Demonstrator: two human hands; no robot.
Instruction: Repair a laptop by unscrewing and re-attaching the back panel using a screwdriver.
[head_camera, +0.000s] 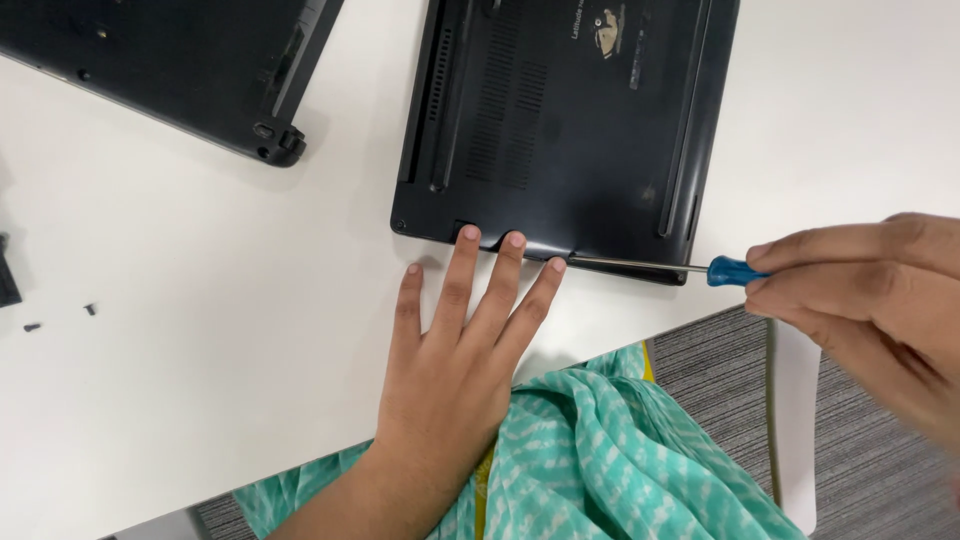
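Left hand (447, 350) lies flat, palm down on the white table (200, 380), fingers spread, holding nothing; three fingertips touch the near edge of the upturned black laptop (570, 130) at far centre. Right hand (870, 300), entering from the right, pinches the blue handle of a screwdriver (690, 268), shaft level, tip at the laptop's near edge beside the left fingertips. A second dark laptop (170, 60) sits far left.

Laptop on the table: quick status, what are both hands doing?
Left hand flat, fingertips on laptop near edge. Right hand grips blue-handled screwdriver, tip at that edge. Nothing blocking.
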